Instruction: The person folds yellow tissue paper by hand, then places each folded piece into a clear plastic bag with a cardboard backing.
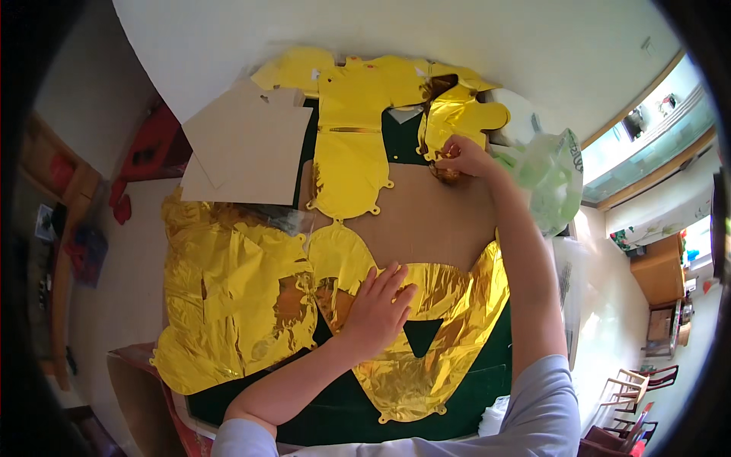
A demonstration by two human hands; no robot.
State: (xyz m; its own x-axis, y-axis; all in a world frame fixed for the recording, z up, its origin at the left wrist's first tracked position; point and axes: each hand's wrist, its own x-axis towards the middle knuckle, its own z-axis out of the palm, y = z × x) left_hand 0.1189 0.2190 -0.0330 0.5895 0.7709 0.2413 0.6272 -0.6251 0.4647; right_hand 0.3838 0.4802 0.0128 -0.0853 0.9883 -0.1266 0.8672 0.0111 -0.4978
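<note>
Several flat gold foil balloons lie across the table. My left hand [375, 314] rests with its fingers apart on the near gold foil balloon [457, 293], a curved piece with a triangular gap and small tabs along its edge. Farther off, my right hand [466, 158] pinches the lower edge of a rumpled gold foil balloon [461, 114], where the foil is dark and creased. Between my hands a long gold foil balloon [351, 164] with rounded end and tabs reaches away from me. A wide, wrinkled gold foil balloon [221, 289] lies to the left.
Brown cardboard [434, 221] lies under the foil on a dark green surface [324, 411]. Pale flat boards [247, 148] are stacked at the far left. A translucent green-and-white plastic bag [552, 179] sits at the right edge. Chairs [632, 388] stand farther right.
</note>
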